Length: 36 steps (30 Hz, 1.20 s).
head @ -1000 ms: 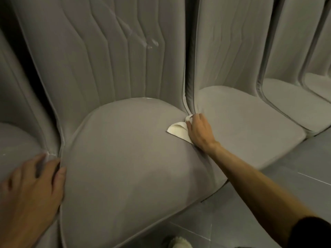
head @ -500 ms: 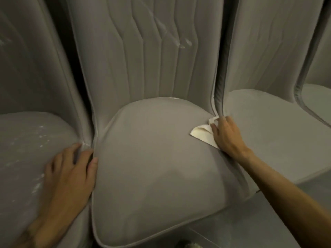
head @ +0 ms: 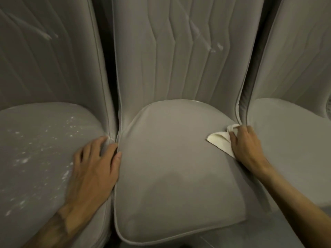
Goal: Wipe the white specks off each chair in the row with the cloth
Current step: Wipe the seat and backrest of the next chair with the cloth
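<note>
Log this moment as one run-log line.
right hand: grips cloth on middle seat | left hand: rests on left seat | specks: left seat

Probably a furniture shop or a seating hall: identical grey fabric chairs (head: 179, 158) with stitched backs stand tightly side by side.

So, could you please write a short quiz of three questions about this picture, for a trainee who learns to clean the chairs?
1. True or false: the cloth lies under the left hand.
2. Which seat shows the most white specks? A) left seat B) middle seat C) neither
3. Fill in: above the middle seat, white marks show on the ____.
Key: 1. False; the right hand holds it. 2. A; the middle seat looks clean. 3. backrest.
</note>
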Each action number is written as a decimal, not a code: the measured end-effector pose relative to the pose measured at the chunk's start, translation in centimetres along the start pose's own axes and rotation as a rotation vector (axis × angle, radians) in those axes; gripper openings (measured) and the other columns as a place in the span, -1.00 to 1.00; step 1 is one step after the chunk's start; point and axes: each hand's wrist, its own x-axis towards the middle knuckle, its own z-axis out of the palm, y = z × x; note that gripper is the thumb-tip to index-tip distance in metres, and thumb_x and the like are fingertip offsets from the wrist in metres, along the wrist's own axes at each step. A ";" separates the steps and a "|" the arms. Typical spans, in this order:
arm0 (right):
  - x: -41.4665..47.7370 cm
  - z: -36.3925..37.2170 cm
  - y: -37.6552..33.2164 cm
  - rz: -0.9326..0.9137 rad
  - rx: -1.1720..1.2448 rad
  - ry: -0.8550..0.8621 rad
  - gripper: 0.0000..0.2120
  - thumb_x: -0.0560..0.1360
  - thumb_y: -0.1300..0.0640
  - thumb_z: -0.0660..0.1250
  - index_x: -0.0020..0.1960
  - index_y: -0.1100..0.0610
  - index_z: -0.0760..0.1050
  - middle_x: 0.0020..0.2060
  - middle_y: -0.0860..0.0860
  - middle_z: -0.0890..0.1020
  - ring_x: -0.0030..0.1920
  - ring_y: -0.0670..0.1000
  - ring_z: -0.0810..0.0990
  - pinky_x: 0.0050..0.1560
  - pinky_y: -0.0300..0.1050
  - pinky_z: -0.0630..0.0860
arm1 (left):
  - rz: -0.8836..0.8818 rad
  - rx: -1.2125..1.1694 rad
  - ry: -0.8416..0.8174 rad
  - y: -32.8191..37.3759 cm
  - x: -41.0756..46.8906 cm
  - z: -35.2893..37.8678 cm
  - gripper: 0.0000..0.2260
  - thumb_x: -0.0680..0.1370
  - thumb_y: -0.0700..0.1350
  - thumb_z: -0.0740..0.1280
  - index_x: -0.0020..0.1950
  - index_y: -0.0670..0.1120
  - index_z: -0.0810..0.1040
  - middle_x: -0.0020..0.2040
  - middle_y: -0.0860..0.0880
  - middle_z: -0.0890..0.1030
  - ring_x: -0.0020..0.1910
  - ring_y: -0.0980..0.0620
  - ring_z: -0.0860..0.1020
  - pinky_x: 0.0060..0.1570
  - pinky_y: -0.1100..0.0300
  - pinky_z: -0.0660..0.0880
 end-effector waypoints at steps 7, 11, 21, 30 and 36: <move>7.3 2.3 -5.9 -0.051 0.009 0.024 -0.78 0.62 0.31 0.17 0.03 0.46 0.50 0.02 0.44 0.53 0.08 0.40 0.46 0.11 0.21 0.33 | -0.021 -0.016 -0.012 -0.2 0.1 0.3 -0.67 0.65 0.09 0.12 0.22 -0.01 0.59 0.37 -0.16 0.50 0.29 -0.22 0.48 0.26 -0.18 0.36; 8.4 5.1 -6.3 0.021 0.053 0.074 -0.75 0.64 0.18 0.19 0.18 0.32 0.51 0.10 0.27 0.55 0.10 0.27 0.46 0.17 0.06 0.36 | -0.013 -0.029 0.005 -0.1 0.2 0.3 -0.67 0.63 0.09 0.14 0.21 0.00 0.60 0.35 -0.14 0.51 0.26 -0.22 0.49 0.22 -0.17 0.37; 11.8 7.7 -12.6 -0.195 0.221 -0.046 -0.74 0.63 0.16 0.18 0.19 0.18 0.60 0.13 0.17 0.59 0.18 0.19 0.49 0.22 -0.07 0.38 | 0.016 0.045 0.012 -0.9 5.2 1.0 -0.71 0.64 0.11 0.13 0.08 -0.05 0.53 -0.02 -0.09 0.40 -0.06 -0.15 0.42 -0.04 -0.10 0.38; 11.7 8.6 -11.5 -0.060 0.208 -0.013 -0.73 0.54 0.21 0.19 0.12 0.16 0.62 0.06 0.19 0.60 0.11 0.25 0.53 0.17 -0.03 0.38 | -0.053 0.084 0.039 -0.3 7.0 1.7 -0.70 0.64 0.10 0.08 0.06 -0.06 0.50 -0.08 -0.09 0.31 -0.12 -0.14 0.35 -0.11 -0.11 0.34; 10.0 7.5 -16.7 -0.466 0.258 -0.192 -0.73 0.58 0.17 0.15 0.19 0.10 0.56 0.15 0.15 0.57 0.17 0.19 0.52 0.22 0.00 0.44 | -0.042 0.070 0.065 -0.4 6.9 2.0 -0.72 0.64 0.09 0.10 0.07 -0.06 0.50 -0.07 -0.08 0.30 -0.12 -0.14 0.33 -0.13 -0.09 0.30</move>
